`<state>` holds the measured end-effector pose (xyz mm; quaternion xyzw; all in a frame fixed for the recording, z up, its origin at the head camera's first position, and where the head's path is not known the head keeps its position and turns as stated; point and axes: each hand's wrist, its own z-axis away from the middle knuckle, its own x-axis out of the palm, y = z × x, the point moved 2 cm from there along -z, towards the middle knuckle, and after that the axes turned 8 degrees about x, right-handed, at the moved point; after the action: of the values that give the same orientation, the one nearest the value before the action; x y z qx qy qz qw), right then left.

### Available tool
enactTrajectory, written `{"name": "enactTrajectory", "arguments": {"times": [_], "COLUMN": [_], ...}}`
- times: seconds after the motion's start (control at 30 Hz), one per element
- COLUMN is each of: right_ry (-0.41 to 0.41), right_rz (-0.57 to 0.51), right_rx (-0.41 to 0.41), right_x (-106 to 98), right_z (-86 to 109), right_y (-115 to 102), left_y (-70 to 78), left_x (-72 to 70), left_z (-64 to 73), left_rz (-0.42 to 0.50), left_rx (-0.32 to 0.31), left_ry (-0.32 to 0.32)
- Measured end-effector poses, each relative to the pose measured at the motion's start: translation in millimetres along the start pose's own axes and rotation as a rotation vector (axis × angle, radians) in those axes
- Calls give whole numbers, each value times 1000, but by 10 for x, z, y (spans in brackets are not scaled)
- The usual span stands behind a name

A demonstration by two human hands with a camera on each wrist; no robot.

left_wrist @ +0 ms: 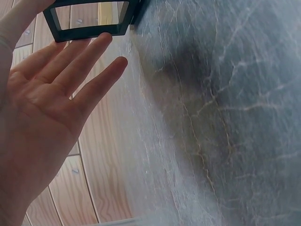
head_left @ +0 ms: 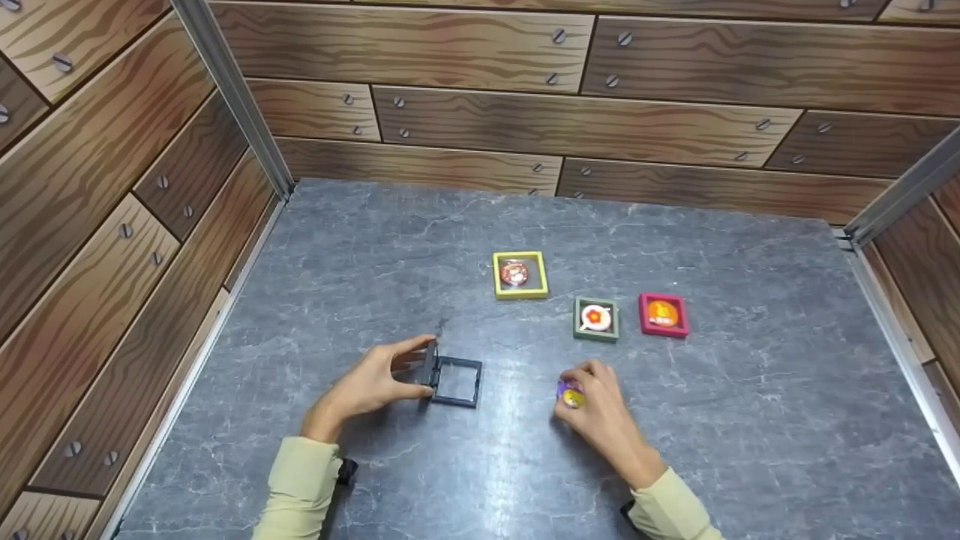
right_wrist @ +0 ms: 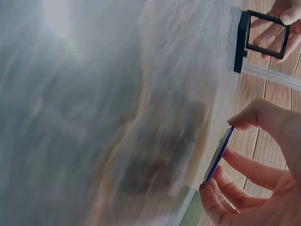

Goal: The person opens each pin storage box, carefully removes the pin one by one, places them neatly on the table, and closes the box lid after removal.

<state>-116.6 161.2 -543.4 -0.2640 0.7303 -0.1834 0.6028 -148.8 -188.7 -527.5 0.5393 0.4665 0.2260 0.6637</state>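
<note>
My left hand (head_left: 375, 381) grips the upright lid of a small black hinged display frame (head_left: 478, 386) between thumb and fingers. The frame's other half lies flat on the table, with a transparent window in it. In the left wrist view, fingertips touch the edge of the raised lid (left_wrist: 89, 33). To the right, my right hand (head_left: 604, 409) pinches a round badge (head_left: 571, 397), purple at the rim with a yellow picture. In the right wrist view this badge (right_wrist: 218, 155) is seen edge-on, thumb on one side and fingers on the other.
Further back stand a yellow frame (head_left: 545, 277) with a red badge, a green frame (head_left: 576, 330) with a flower badge, and a pink frame (head_left: 684, 319) with an orange badge. Wood-patterned walls (head_left: 480, 45) bound the grey marbled table (head_left: 360, 247) at back and sides.
</note>
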Motion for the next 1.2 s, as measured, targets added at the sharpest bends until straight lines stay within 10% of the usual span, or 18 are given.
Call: {"name": "enactTrajectory", "arguments": {"times": [1.2], "right_ry": [-11], "right_rz": [13], "right_rx": [245], "right_x": [-452], "right_z": [162], "right_y": [552], "left_y": [17], "left_x": [0], "left_z": [10], "left_rz": [-42], "left_rx": [-3], "left_ry": [7]}}
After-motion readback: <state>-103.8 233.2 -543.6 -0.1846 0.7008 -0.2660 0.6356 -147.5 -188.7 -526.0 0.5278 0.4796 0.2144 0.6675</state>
